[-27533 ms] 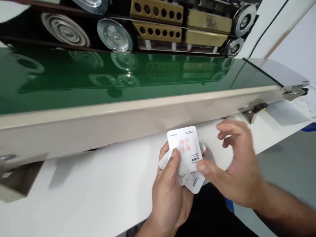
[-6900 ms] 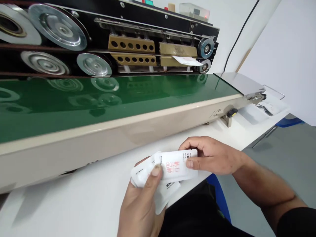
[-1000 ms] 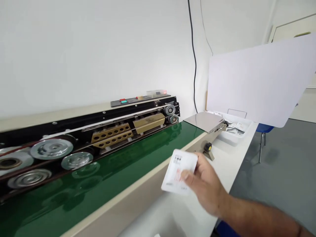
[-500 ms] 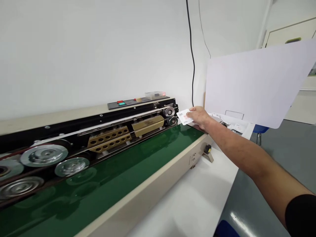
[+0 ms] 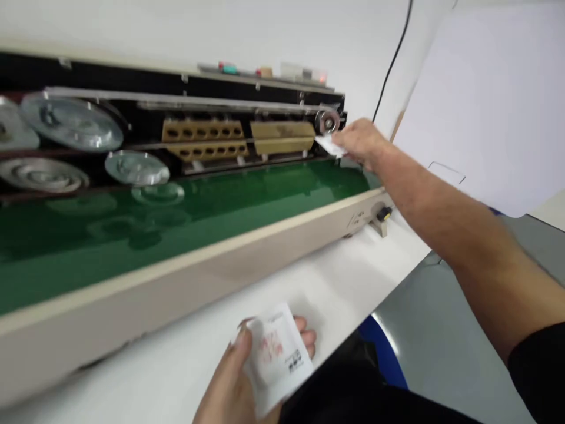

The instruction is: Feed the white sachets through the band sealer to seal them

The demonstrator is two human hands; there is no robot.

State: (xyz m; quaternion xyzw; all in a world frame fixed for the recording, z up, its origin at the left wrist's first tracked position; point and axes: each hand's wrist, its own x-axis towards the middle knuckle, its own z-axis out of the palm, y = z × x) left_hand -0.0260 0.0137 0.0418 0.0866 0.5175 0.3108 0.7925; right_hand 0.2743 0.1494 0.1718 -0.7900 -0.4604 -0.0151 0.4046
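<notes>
My right hand (image 5: 359, 141) pinches a small white packet (image 5: 331, 145) at the far right end of a band sealing machine, beside its end roller (image 5: 328, 122). The packet's edge reaches in near the machine's drive belts, above the green conveyor belt (image 5: 247, 203). Low in the view, my left hand (image 5: 238, 371) is wrapped round another white packet (image 5: 276, 356) with red and black print. Its thumb lies along the near edge and its fingertips show past the far edge. Whether more packets are stacked beneath cannot be seen.
Metal wheels (image 5: 73, 122) and brass-coloured blocks (image 5: 205, 140) line the machine above the conveyor. A black knob (image 5: 383, 214) sits on its front right. A large white board (image 5: 494, 106) stands at the right, and a black cable (image 5: 395, 56) hangs down the wall.
The view has swung down and right. My left hand with a packet has come into sight at the bottom. My right hand remains at the machine's end, its packet now tilted flatter.
</notes>
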